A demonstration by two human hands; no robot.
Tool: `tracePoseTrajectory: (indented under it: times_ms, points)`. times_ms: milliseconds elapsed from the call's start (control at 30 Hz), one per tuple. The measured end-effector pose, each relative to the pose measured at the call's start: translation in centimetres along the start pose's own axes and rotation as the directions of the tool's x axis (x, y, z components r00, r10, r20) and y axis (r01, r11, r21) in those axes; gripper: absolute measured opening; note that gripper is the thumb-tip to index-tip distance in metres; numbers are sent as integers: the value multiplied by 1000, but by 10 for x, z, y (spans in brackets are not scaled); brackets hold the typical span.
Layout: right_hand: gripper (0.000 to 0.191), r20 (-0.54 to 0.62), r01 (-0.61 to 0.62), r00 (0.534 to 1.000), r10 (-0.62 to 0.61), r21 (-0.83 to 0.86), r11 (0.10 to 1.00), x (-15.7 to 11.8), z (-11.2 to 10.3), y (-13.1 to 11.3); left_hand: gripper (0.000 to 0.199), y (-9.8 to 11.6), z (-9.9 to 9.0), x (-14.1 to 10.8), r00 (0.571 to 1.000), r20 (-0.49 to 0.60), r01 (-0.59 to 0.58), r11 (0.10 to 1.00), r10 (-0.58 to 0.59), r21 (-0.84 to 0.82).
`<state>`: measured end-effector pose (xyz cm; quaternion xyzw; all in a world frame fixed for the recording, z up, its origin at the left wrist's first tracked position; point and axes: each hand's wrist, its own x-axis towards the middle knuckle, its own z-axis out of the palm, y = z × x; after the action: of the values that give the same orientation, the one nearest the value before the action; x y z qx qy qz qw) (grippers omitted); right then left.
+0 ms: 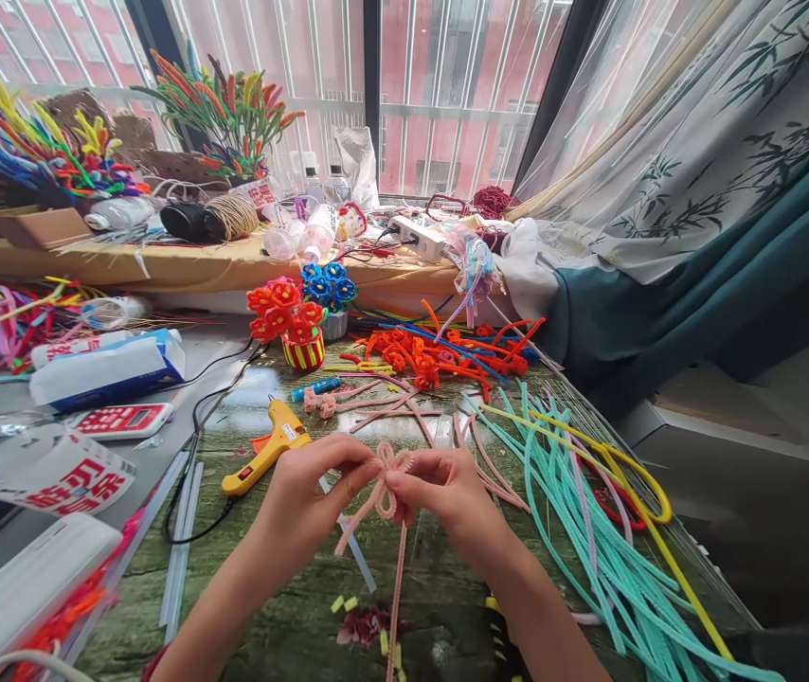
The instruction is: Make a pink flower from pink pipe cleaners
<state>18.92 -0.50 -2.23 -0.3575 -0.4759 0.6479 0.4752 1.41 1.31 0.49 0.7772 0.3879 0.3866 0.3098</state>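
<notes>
Between my two hands is a pink pipe cleaner [386,500], bent into several small loops like a flower. My left hand [315,493] pinches its left side, where a short tail slants down and left. The right hand [440,483] grips the other side of the loops with thumb and fingers. A long straight end of the pipe cleaner hangs below toward the table's near edge. Just left of my left hand lies a yellow glue gun [273,445]. Beyond the hands are loose pink pipe cleaners [411,417] and small finished pink loops [326,404].
Turquoise pipe cleaners [582,530] spread along the right side, with a yellow one [653,511] across them. Red flower pieces [433,355] lie at the back near a striped pot [303,350] of red flowers. Clear glue sticks [184,540] and a black cord [195,455] are at left.
</notes>
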Motion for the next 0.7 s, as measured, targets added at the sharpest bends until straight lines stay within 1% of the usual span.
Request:
tracePoseTrajectory:
  times_ms: [67,100,167,233,300,400,500,600,633,700]
  points:
    - [32,18,-8,1000,8,24,1000,0,0,1,18,0,-2,0,1000,6,-8,1000,9,-18]
    - [32,17,-7,1000,6,32,999,1,0,2,18,0,-2,0,1000,18,20,999,-19,-43]
    - [29,-11,13,1000,-13,38,999,1,1,3,19,-1,-2,-1,991,67,122,984,-114,-127]
    - [26,-53,45,998,-43,29,999,1,3,4,19,-3,-1,-1,971,117,228,949,-206,-219]
    - [24,-79,63,995,-62,15,998,1,5,5,18,-4,0,-1,960,119,277,923,-254,-265]
    - [24,-69,52,996,-52,-2,999,1,5,6,15,-3,0,-1,965,93,260,937,-245,-231]
    - [27,-27,14,1000,-14,-11,1000,0,4,5,13,0,-2,-1,981,89,187,969,-174,-164]
    - [29,29,-22,999,21,26,999,-1,3,5,12,2,-4,-2,991,87,116,984,-105,-138]
    - [28,47,-28,999,26,42,999,-1,3,5,11,2,-4,-2,991,90,111,983,-98,-145]
    - [27,52,-25,998,21,61,998,-1,3,4,12,0,-4,-2,988,98,135,976,-120,-173]
